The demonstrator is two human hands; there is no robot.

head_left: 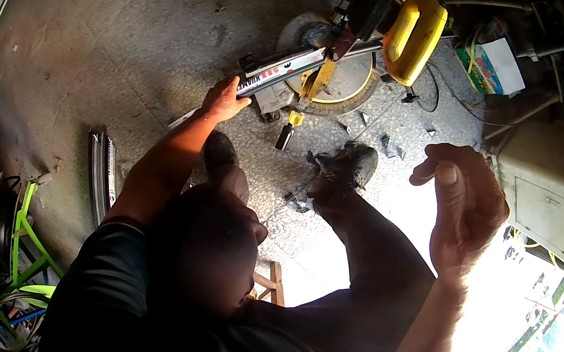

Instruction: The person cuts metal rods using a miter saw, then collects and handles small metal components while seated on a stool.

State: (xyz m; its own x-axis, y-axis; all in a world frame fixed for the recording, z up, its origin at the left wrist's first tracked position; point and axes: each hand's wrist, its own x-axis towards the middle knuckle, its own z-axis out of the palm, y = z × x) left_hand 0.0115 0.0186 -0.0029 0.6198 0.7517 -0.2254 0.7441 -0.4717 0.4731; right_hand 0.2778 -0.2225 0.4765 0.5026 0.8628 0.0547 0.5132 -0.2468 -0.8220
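My left hand is closed around the near end of a long profile bar with printed white film along it. The bar lies across the round base of a mitre saw, under the saw's dark head. The saw's yellow handle stands raised to the right of the bar. My right hand is lifted in the air, well to the right of the saw. Its fingers are loosely bent, the thumb stands in front of them, and nothing shows in it.
More long profiles lie on the floor at left. Small offcuts are scattered near my shoe. A beige cabinet stands at right, with a box and cables behind. Bright green frames and clutter fill the lower left.
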